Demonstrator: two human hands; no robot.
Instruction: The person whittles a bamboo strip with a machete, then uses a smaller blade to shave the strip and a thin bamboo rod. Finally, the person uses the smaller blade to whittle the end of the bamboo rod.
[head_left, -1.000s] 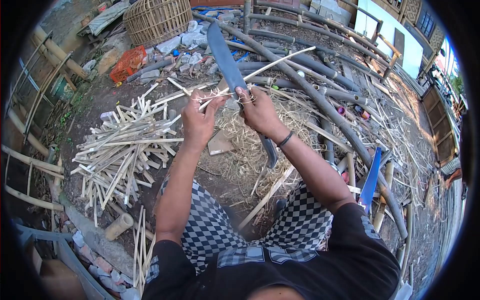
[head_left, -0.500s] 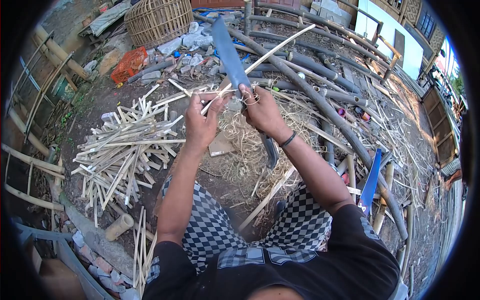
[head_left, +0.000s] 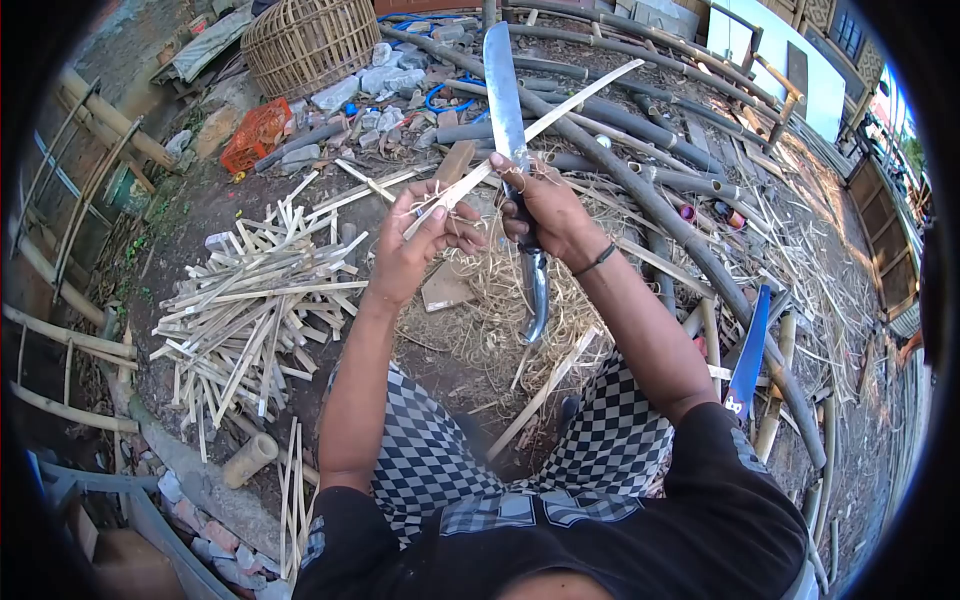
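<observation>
My right hand (head_left: pixel 550 210) is closed round the dark handle of a long machete (head_left: pixel 507 95), its blade pointing up and away and the handle's end hanging below the fist. Between thumb and fingers, my left hand (head_left: pixel 415 240) holds a thin bamboo strip (head_left: pixel 580 97), which slants up to the right and crosses the blade near my right thumb. Thin shavings cling around both hands. Below them, a heap of curly shavings (head_left: pixel 510 290) covers the ground, with a flat wood piece (head_left: pixel 447 287) at its left side.
Cut bamboo sticks (head_left: pixel 260 300) lie piled at the left. Dark bamboo poles (head_left: pixel 680 225) cross the ground at the right, near a blue saw (head_left: pixel 749 350). Farther off are an orange crate (head_left: pixel 257 135), rubble (head_left: pixel 385 80) and a woven basket (head_left: pixel 310 45).
The machete has turned more upright, its blade now showing its broad bright face. My right hand has shifted slightly right, and the fingers of my left hand have spread somewhat around the strip.
</observation>
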